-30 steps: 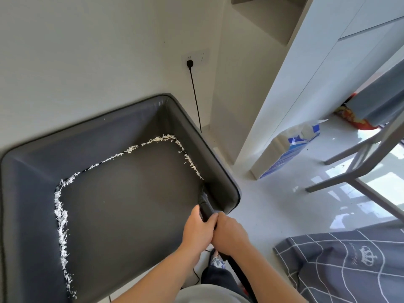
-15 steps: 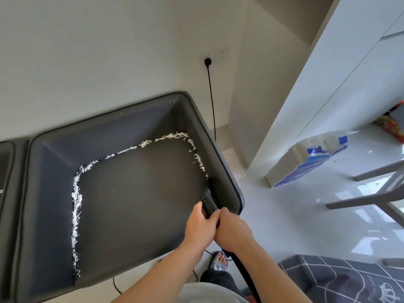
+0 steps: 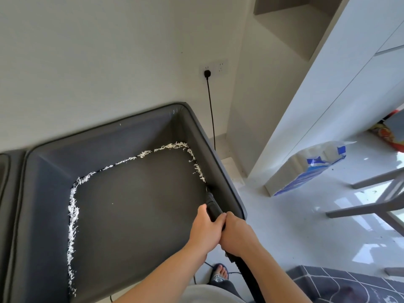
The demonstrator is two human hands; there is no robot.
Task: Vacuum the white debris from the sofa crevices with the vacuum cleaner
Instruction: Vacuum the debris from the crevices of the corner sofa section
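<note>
The biggest thing that could go wrong, I think, is that I miss most of the mess. The white bits [image 3: 73, 215] run down the left crack, along the back crack and partway down the right crack of the sofa [image 3: 122, 215], and my nozzle [image 3: 210, 196] sits only at the near end of the right crack, just below the last bits there. If I push too fast, bits could scatter onto the seat, where a few lie already. The cord [image 3: 211, 114] goes from the wall plug down behind the sofa, so a hard pull could yank it out. My left hand [image 3: 205, 228] and right hand [image 3: 237, 234] are both wrapped tight around the black tube, touching each other. The seat is smooth and gray. The floor [image 3: 295, 226] is white and shiny, with a bag [image 3: 310, 169] by the cabinet.
</note>
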